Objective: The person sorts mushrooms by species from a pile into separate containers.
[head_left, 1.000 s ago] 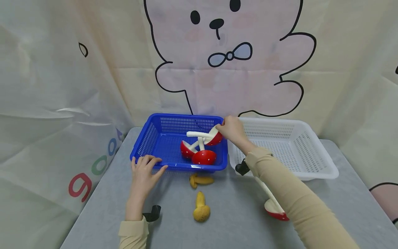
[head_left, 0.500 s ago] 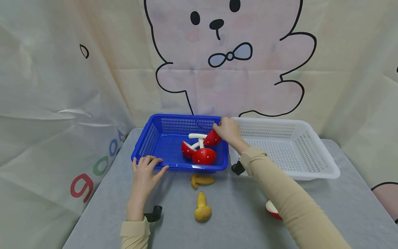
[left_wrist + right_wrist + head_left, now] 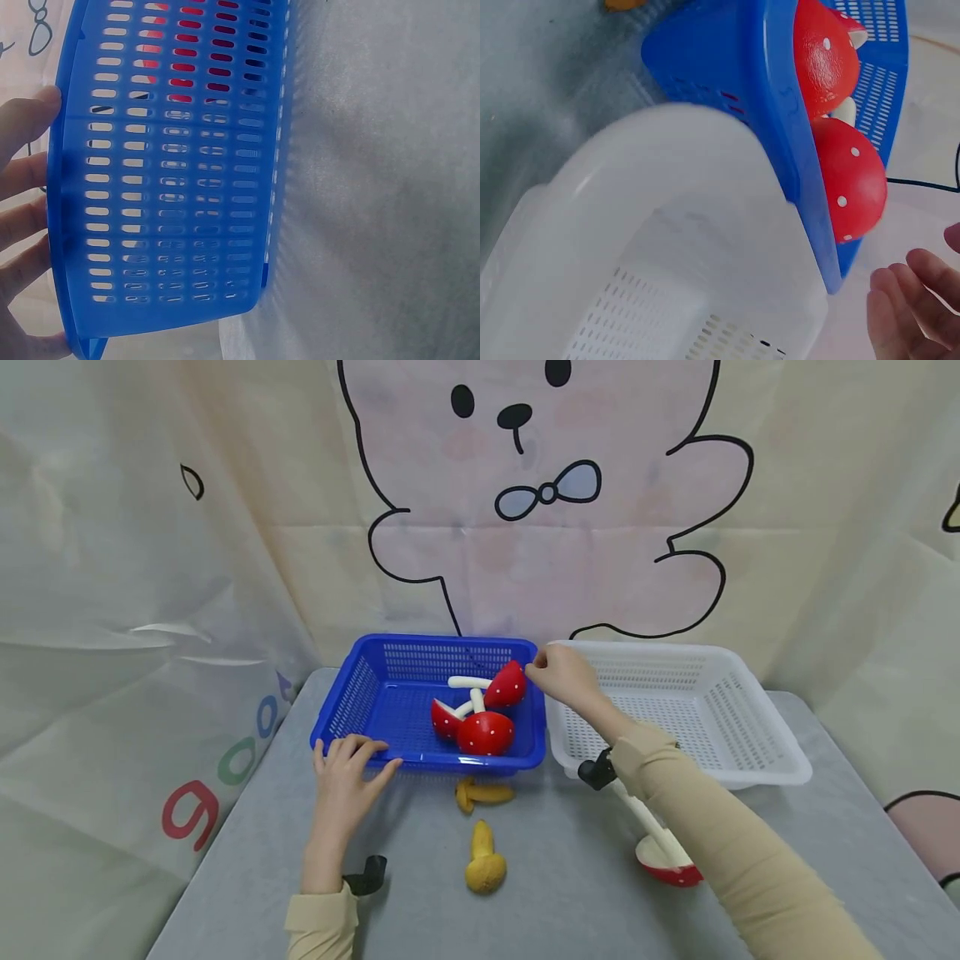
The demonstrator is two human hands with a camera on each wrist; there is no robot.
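My left hand (image 3: pixel 347 781) rests its spread fingertips on the front left rim of the blue basket (image 3: pixel 337 703); the left wrist view shows these fingers (image 3: pixel 22 225) along the rim. Inside the basket lie three toy mushrooms with white stems and red, white-dotted caps. The uppermost red mushroom (image 3: pixel 507 685) leans by the right wall, above another red mushroom (image 3: pixel 486 734) and a third, smaller-looking red mushroom (image 3: pixel 446 720). Just right of the uppermost cap hovers my right hand (image 3: pixel 564 675), over the basket's right rim. Its fingers (image 3: pixel 922 277) are loosely bent, apart from the cap and holding nothing.
A white basket (image 3: pixel 772 752) stands against the blue one on the right. In front lie two yellow mushrooms, one sideways mushroom (image 3: pixel 484 795) and one upright-pointing mushroom (image 3: pixel 486 872). Another red mushroom (image 3: pixel 671 868) lies partly under my right forearm. A printed curtain hangs behind.
My right hand has let go of the uppermost red mushroom and drawn slightly right. That mushroom has rolled, its dotted cap now facing me. My left hand stays on the rim.
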